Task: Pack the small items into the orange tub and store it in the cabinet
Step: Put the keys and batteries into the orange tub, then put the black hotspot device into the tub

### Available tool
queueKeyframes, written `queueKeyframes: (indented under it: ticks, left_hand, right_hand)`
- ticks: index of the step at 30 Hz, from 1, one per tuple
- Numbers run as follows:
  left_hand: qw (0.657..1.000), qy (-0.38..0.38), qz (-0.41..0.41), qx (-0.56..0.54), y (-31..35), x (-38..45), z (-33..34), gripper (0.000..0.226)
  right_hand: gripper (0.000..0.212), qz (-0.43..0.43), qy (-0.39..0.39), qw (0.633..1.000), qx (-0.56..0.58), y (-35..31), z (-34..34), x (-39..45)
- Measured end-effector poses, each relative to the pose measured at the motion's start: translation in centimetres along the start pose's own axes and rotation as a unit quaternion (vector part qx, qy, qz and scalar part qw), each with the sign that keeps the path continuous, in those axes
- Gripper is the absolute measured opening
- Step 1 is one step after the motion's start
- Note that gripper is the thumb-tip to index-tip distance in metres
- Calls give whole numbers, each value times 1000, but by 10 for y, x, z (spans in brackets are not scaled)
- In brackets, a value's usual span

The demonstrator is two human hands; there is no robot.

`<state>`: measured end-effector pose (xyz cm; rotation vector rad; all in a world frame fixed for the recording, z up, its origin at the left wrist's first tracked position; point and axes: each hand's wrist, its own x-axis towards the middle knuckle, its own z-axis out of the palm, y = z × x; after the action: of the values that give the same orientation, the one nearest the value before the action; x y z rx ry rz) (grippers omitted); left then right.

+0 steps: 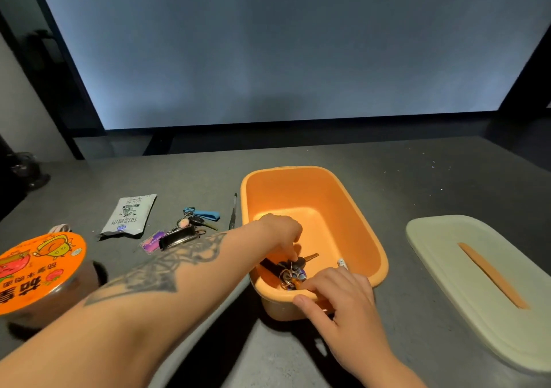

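left hand (280, 232) pinches keys (293, 268) inside orange tub (351, 208); right hand (343, 301) grips its rim.

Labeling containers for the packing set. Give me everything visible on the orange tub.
The orange rectangular plastic tub stands upright and lidless on the dark grey countertop, with rounded corners, a rolled rim and smooth tapered walls. Inside lie a bunch of keys on rings and a small white item by the right wall. The left hand reaches over the left rim onto the keys; the right hand grips the near rim. A pale green lid with an orange strip lies apart, to the right.
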<state>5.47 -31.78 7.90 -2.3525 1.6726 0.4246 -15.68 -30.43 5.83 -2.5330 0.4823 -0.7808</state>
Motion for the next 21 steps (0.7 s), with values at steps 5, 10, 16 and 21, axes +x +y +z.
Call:
queueKeyframes:
  ticks: [5,10,16,21]
  left_hand:
    - [998,-49,-9,-49,4,7,17,43]
    - [996,-62,-16,-56,4,-3,17,55]
    - [972,170,-18,-161,9,-35,-2,49]
    - [843,438,-96,-298,-21,-103,13,28]
  right_hand:
    - [27,6,-5,1000,5,-1,0,0]
    - [29,2,-14,1000,0,-4,0,0]
    - [31,-10,-39,999,-12,-9,0,-2]
    - [37,-16,-46,998,-25,-14,-1,5]
